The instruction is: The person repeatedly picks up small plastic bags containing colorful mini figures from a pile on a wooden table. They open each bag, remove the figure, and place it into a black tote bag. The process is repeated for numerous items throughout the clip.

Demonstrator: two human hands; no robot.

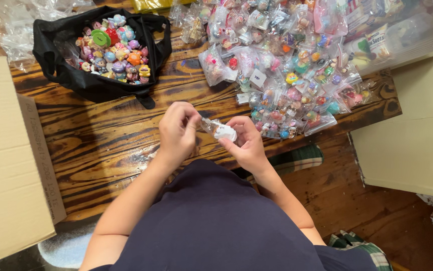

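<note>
Both hands up over the table edge: left hand (178, 131) pinching one end of small clear bag (218, 130), right hand (245, 143) gripping the other w/ white toy inside. Best kept taut btwn fingertips, clear of bagged pile (282, 65) ahead-right.

Materials — plastic over wood

Clear glossy plastic bag (218, 129) pinched between the fingers (189, 120); beyond them crinkly bagged toys (287, 65) and a matt black cloth bag (101, 50) of shiny plastic figures (113, 47) — under them dark-grained wooden table (106, 145), beside it matt cardboard box (5, 160).
</note>
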